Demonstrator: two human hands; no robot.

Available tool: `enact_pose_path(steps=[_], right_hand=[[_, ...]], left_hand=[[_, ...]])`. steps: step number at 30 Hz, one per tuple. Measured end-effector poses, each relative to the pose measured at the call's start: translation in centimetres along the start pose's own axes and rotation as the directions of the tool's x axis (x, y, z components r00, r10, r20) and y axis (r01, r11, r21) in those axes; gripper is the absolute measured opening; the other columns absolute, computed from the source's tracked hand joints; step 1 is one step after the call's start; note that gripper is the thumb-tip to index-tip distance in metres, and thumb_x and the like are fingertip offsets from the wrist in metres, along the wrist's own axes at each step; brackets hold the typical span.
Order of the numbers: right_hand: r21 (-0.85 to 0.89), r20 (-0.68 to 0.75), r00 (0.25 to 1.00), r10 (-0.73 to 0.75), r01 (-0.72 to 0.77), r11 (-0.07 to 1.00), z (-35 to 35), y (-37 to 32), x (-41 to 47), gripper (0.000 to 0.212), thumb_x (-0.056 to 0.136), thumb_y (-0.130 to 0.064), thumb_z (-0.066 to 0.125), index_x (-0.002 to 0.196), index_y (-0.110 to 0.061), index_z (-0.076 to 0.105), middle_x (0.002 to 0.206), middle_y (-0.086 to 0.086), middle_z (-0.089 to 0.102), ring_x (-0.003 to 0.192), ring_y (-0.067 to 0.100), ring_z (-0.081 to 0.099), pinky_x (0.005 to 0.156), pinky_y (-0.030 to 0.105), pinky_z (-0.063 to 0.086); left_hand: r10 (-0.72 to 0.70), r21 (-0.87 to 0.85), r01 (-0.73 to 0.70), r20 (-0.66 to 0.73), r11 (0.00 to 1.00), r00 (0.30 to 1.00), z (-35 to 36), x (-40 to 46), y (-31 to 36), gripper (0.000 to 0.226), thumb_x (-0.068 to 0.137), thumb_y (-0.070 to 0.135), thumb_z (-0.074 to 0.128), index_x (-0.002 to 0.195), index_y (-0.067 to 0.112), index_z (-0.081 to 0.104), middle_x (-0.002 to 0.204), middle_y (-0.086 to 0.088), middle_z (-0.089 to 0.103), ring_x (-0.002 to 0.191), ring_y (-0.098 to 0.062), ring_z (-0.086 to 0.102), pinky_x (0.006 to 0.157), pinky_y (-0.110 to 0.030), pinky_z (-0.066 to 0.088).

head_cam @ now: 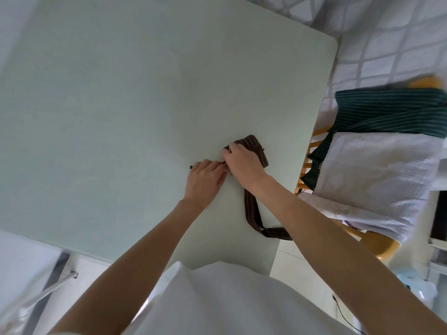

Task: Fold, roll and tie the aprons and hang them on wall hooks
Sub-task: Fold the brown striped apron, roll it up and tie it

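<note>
The right hand's grip is closed over a rolled brown striped apron lying on the pale bench, toward its right side. The left hand's grip pinches a thin tie end just beside the roll, fingertips touching the right hand. A brown strap trails from the roll toward the bench's near edge. A dark green striped apron hangs over a yellow wooden chair beside the bench, above folded white cloth.
</note>
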State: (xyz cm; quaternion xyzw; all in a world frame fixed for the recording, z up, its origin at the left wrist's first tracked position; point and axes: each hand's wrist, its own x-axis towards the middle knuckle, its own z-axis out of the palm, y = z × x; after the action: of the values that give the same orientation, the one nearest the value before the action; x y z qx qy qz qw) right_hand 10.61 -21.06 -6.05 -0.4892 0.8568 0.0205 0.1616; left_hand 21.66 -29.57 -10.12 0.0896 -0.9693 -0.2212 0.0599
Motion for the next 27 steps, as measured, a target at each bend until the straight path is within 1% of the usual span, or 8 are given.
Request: enact_pose_path(steps=[4,9,11,13,16,20,24,27], right_hand=[[0.131,-0.045,0.993,0.110,-0.104,0.986,0.3,0.5,0.1,0.020,0.092,0.004,0.042,0.109,-0.001,0.050,0.103,0.017,0.058,0.094,0.029,0.055,0.060,0.030,0.033],[0.133,-0.090,0.991,0.099,-0.086,0.987,1.0,0.5,0.3,0.010,0.079,0.008,0.062,0.084,-0.001,0.059,0.077,0.014,0.060,0.070,0.029,0.058,0.047,0.027,0.027],[0.140,-0.105,0.990,0.093,-0.078,0.987,1.1,0.5,0.3,0.009,0.079,0.007,0.062,0.080,-0.002,0.061,0.076,0.012,0.061,0.070,0.028,0.058,0.047,0.026,0.025],[0.164,-0.104,0.992,0.074,-0.056,0.985,1.1,0.7,0.0,0.009,0.084,0.002,0.058,0.085,-0.004,0.064,0.082,0.010,0.063,0.078,0.027,0.058,0.049,0.027,0.027],[0.213,-0.069,0.996,0.049,-0.033,0.976,0.8,1.0,-0.5,0.016,0.091,-0.016,0.054,0.101,-0.012,0.066,0.094,0.002,0.065,0.094,0.022,0.053,0.057,0.029,0.032],[0.494,0.010,0.981,0.193,-0.172,0.852,0.7,1.5,-0.9,0.019,0.090,-0.031,0.058,0.098,-0.018,0.069,0.082,0.002,0.063,0.085,0.016,0.046,0.064,0.028,0.035],[0.673,0.043,0.976,0.212,-0.185,0.716,-0.1,2.2,-1.0,0.014,0.087,-0.020,0.064,0.092,-0.010,0.072,0.079,0.001,0.069,0.072,0.014,0.056,0.069,0.016,0.032],[0.689,0.030,0.987,0.156,-0.134,0.712,-0.7,2.7,-1.4,0.010,0.080,-0.003,0.066,0.085,-0.008,0.073,0.081,-0.004,0.070,0.066,0.000,0.052,0.070,0.009,0.032]], left_hand=[[-0.200,0.147,0.183,0.108,0.972,0.974,-0.2,0.2,-0.5,0.022,0.071,0.022,0.078,0.089,0.019,0.066,0.080,0.004,0.067,0.075,-0.023,0.060,0.065,-0.031,0.044],[-0.232,0.252,0.182,0.184,0.950,0.955,-0.6,0.9,-0.7,0.024,0.067,0.025,0.082,0.073,0.015,0.061,0.059,0.002,0.058,0.060,-0.021,0.054,0.058,-0.028,0.041],[-0.209,0.393,0.094,0.263,0.915,0.942,-0.6,1.2,-0.5,0.017,0.083,0.026,0.069,0.081,0.014,0.058,0.072,0.000,0.061,0.071,-0.020,0.055,0.066,-0.029,0.041],[-0.189,0.431,0.026,0.341,0.902,0.921,-0.8,1.7,-0.2,0.021,0.100,0.025,0.036,0.101,0.009,0.050,0.097,-0.006,0.059,0.092,-0.024,0.052,0.080,-0.031,0.036],[-0.132,0.305,0.034,0.306,0.952,0.943,-2.1,3.0,-0.1,0.030,0.103,0.025,0.024,0.108,0.007,0.048,0.106,-0.008,0.058,0.098,-0.026,0.052,0.083,-0.032,0.034],[-0.216,-0.018,0.233,0.318,0.972,0.923,-3.4,4.3,0.3,0.034,0.101,0.031,0.030,0.109,0.010,0.056,0.103,-0.006,0.064,0.095,-0.025,0.055,0.083,-0.033,0.034],[-0.415,-0.456,0.508,0.295,0.731,0.861,-3.7,4.2,0.3,0.024,0.097,0.014,0.039,0.097,0.010,0.063,0.095,-0.003,0.067,0.088,-0.017,0.061,0.079,-0.026,0.045],[-0.381,-0.571,0.529,0.367,0.628,0.849,-3.1,3.7,0.2,0.020,0.087,-0.001,0.052,0.095,0.013,0.064,0.097,-0.001,0.068,0.082,-0.009,0.063,0.074,-0.010,0.046]])
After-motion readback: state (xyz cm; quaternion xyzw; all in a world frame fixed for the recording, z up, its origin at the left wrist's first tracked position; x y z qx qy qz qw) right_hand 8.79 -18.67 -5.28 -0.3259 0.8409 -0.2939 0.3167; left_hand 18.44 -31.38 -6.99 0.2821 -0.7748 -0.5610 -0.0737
